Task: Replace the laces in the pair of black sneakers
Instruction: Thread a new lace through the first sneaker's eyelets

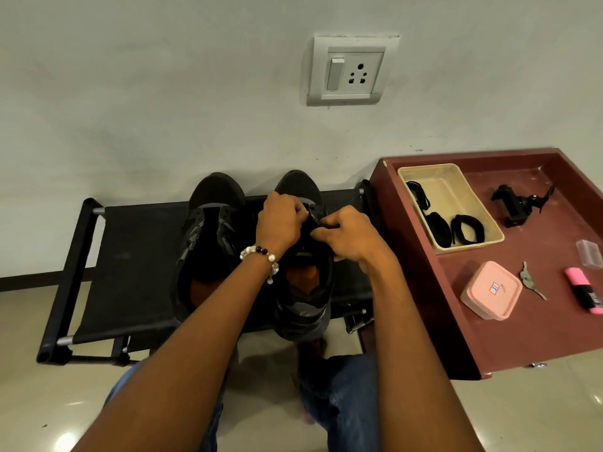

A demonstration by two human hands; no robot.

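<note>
Two black sneakers stand side by side on a black fabric rack (137,243), toes toward the wall. The left sneaker (208,243) has an open throat with no lace showing. Over the lace area of the right sneaker (305,288), my left hand (280,220) and my right hand (346,234) have curled fingers pinching a black lace; the fingertips hide most of it. A beige tray (456,177) on the right holds several coiled black laces (466,228).
The red-brown table (522,324) at right carries the tray, a pink lidded box (491,290), a pink highlighter (584,290), a key (530,280), a black clamp mount (518,203) and a clear small case (589,252). The wall with a socket (352,71) is directly behind the rack.
</note>
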